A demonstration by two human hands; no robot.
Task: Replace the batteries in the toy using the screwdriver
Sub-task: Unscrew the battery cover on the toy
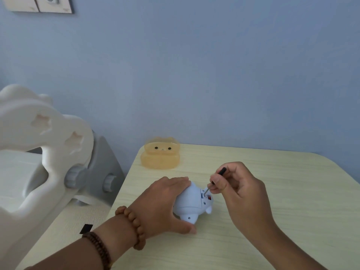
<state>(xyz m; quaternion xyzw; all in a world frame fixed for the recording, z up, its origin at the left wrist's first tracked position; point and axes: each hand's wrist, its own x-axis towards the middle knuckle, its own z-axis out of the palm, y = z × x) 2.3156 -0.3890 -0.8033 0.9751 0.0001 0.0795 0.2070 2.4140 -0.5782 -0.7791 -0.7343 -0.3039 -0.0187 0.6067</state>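
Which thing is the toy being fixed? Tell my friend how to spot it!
On the pale table, look between the two hands. The toy lies there, held by the left hand, with the screwdriver in the right hand poking into it. It is light blue and rounded, unlike the see-through orange cat-faced box back by the wall.

No legible text or labels.

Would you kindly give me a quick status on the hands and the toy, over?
Left hand grips blue toy on table. Right hand pinches screwdriver, tip at toy's underside. Nothing in the way.
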